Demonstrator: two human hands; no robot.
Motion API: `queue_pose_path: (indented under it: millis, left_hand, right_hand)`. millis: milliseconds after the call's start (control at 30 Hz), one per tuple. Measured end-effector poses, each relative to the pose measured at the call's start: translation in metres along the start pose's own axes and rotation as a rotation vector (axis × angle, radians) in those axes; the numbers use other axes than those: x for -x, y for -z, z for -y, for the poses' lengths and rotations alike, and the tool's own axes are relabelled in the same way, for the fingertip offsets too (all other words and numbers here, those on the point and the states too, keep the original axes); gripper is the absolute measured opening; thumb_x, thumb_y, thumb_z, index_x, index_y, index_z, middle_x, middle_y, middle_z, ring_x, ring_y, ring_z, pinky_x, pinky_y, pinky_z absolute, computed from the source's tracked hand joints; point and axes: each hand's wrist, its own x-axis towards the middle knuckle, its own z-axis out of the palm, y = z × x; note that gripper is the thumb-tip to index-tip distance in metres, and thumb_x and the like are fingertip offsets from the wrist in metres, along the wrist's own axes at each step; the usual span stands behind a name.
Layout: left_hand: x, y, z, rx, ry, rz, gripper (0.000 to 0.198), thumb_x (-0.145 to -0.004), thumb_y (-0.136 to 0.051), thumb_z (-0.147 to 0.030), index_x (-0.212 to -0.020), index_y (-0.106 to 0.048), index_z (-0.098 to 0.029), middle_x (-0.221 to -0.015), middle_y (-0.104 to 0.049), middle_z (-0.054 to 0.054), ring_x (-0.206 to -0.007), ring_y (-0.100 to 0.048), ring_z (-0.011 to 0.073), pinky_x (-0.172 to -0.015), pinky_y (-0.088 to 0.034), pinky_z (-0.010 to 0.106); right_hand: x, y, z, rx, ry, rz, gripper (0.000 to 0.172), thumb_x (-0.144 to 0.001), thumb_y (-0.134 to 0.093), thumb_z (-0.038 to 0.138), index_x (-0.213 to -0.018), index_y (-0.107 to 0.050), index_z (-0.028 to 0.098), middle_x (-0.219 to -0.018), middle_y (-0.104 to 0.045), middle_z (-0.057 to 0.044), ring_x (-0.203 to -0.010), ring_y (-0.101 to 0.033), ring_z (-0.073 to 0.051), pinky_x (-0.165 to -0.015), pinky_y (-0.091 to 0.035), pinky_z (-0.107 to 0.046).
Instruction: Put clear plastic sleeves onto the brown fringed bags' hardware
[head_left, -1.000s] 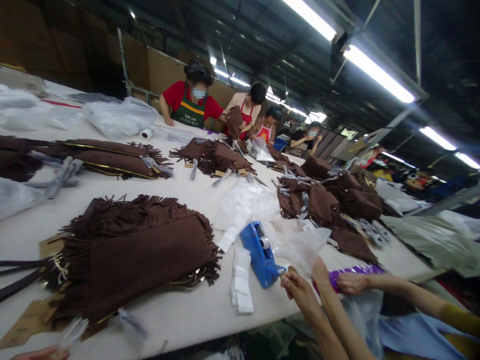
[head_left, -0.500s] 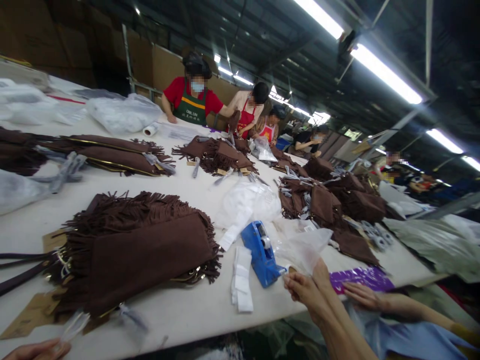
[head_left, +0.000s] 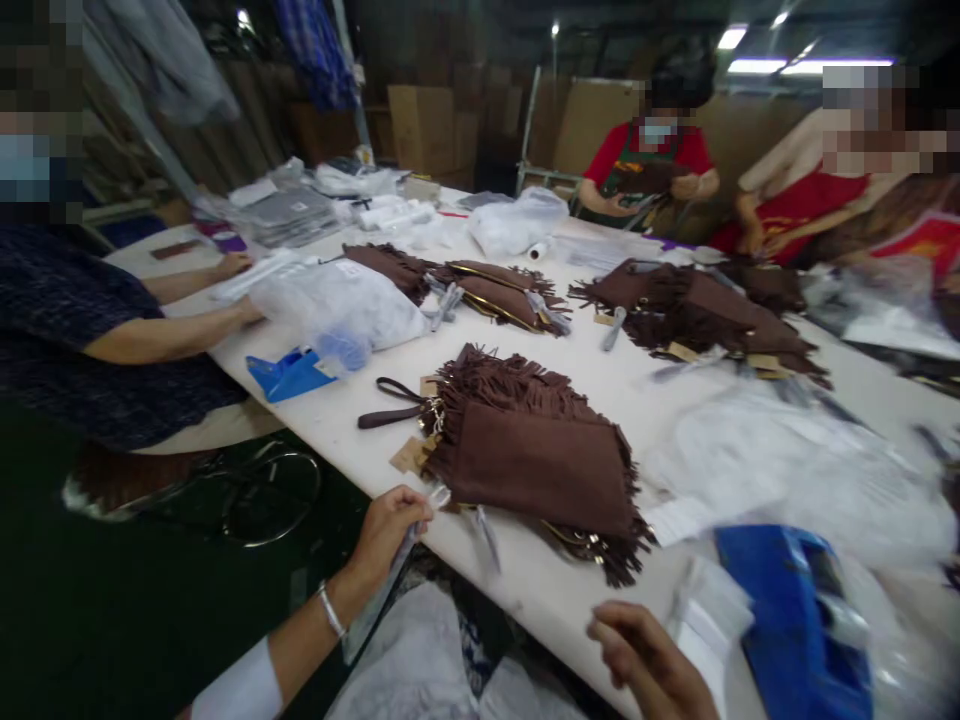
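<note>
Between the fingertips of my left hand (head_left: 390, 535) is a plastic-wrapped strap (head_left: 379, 600). One end loops up by the bag's lower left corner; the rest hangs below the table edge. A dark brown fringed bag (head_left: 544, 465) lies flat beside that hand, with a wrist loop (head_left: 390, 405) and cardboard tags (head_left: 409, 455) at its left. My right hand (head_left: 649, 655) is over the table's front edge with its fingers curled together. Whatever it holds, if anything, is too small to tell. Close to its right are folded white slips (head_left: 712, 610) and a blue tape dispenser (head_left: 799, 620).
Several more brown fringed bags (head_left: 720, 310) lie across the white table (head_left: 600, 370). Clear plastic bags (head_left: 795, 470) are heaped at the right. A co-worker's arm (head_left: 176, 335) reaches in at left near another blue tape dispenser (head_left: 289, 372). Other people stand across the table.
My view has swung left, bringing the left co-worker into sight. My right hand has come away from the tape dispenser towards the bag. My left hand still holds the strap.
</note>
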Motion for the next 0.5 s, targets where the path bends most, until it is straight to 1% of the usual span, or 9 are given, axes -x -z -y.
queue_pose_path:
  millis: [33, 100, 133, 167, 233, 267, 333, 433, 500]
  left_hand:
    - [-0.001, 0.0, 0.001, 0.032, 0.004, -0.009, 0.012, -0.062, -0.068, -0.023, -0.067, -0.059, -0.015, -0.055, -0.058, -0.002, -0.048, -0.05, 0.0113, -0.049, -0.037, 0.021]
    - [0.0, 0.0, 0.002, 0.074, 0.007, -0.006, 0.011, -0.062, -0.067, -0.021, -0.068, -0.059, -0.016, -0.055, -0.059, -0.001, -0.048, -0.05, 0.0116, -0.048, -0.037, 0.021]
    - [0.001, 0.0, 0.003, 0.088, 0.007, 0.008, 0.011, -0.063, -0.066, -0.021, -0.069, -0.059, -0.016, -0.056, -0.059, -0.001, -0.048, -0.051, 0.0117, -0.048, -0.037, 0.021]
    - [0.001, 0.001, 0.003, 0.1, 0.006, 0.019, 0.01, -0.063, -0.066, -0.021, -0.069, -0.059, -0.015, -0.056, -0.06, -0.001, -0.048, -0.051, 0.0118, -0.048, -0.037, 0.021]
    - [0.001, 0.003, 0.005, 0.114, 0.001, 0.039, 0.009, -0.065, -0.065, -0.021, -0.07, -0.059, -0.015, -0.055, -0.059, -0.001, -0.048, -0.05, 0.0115, -0.048, -0.037, 0.021]
    - [0.0, 0.004, 0.006, 0.118, -0.002, 0.043, 0.009, -0.066, -0.065, -0.021, -0.07, -0.06, -0.015, -0.055, -0.059, -0.001, -0.048, -0.05, 0.0113, -0.048, -0.037, 0.021]
    - [-0.002, 0.006, 0.008, 0.127, 0.001, 0.038, 0.009, -0.066, -0.064, -0.021, -0.071, -0.06, -0.015, -0.056, -0.059, -0.001, -0.049, -0.05, 0.011, -0.048, -0.036, 0.021]
    - [-0.006, 0.007, 0.01, 0.149, 0.022, 0.028, 0.008, -0.067, -0.062, -0.019, -0.074, -0.06, -0.015, -0.058, -0.06, 0.0, -0.049, -0.05, 0.011, -0.048, -0.035, 0.02]
    - [-0.007, 0.008, 0.011, 0.156, 0.025, 0.031, 0.008, -0.067, -0.061, -0.018, -0.074, -0.06, -0.015, -0.058, -0.06, 0.0, -0.049, -0.05, 0.0108, -0.048, -0.034, 0.02]
  right_hand:
    - [-0.012, -0.029, 0.016, -0.033, 0.044, 0.092, 0.027, -0.076, -0.064, 0.048, -0.088, -0.066, 0.024, -0.079, -0.063, -0.003, -0.068, -0.056, -0.018, -0.061, -0.047, -0.025]
    - [-0.034, -0.085, 0.04, -0.081, 0.156, 0.209, 0.021, -0.08, -0.06, 0.04, -0.086, -0.065, 0.021, -0.076, -0.06, -0.001, -0.065, -0.053, -0.015, -0.058, -0.043, -0.023]
    - [-0.046, -0.11, 0.048, -0.091, 0.196, 0.242, 0.018, -0.08, -0.059, 0.037, -0.085, -0.065, 0.02, -0.072, -0.059, 0.0, -0.063, -0.051, -0.014, -0.056, -0.041, -0.022]
    - [-0.056, -0.132, 0.053, -0.094, 0.23, 0.271, 0.015, -0.08, -0.058, 0.033, -0.084, -0.065, 0.02, -0.07, -0.058, 0.001, -0.062, -0.05, -0.013, -0.056, -0.04, -0.021]
    - [-0.074, -0.165, 0.057, -0.083, 0.283, 0.305, 0.013, -0.079, -0.054, 0.026, -0.082, -0.065, 0.019, -0.07, -0.06, 0.002, -0.062, -0.051, -0.013, -0.057, -0.039, -0.021]
    - [-0.081, -0.176, 0.058, -0.07, 0.3, 0.299, 0.014, -0.079, -0.052, 0.023, -0.082, -0.066, 0.02, -0.071, -0.061, 0.002, -0.062, -0.051, -0.013, -0.058, -0.04, -0.021]
    - [-0.088, -0.19, 0.058, -0.034, 0.312, 0.25, 0.017, -0.08, -0.05, 0.021, -0.084, -0.066, 0.02, -0.071, -0.064, 0.002, -0.061, -0.053, -0.013, -0.06, -0.04, -0.021]
    - [-0.09, -0.198, 0.06, 0.022, 0.295, 0.175, 0.018, -0.08, -0.049, 0.022, -0.086, -0.066, 0.021, -0.071, -0.066, 0.003, -0.059, -0.056, -0.013, -0.06, -0.041, -0.021]
    - [-0.089, -0.199, 0.063, 0.052, 0.284, 0.164, 0.018, -0.08, -0.048, 0.022, -0.086, -0.066, 0.021, -0.072, -0.067, 0.003, -0.059, -0.058, -0.013, -0.06, -0.041, -0.021]
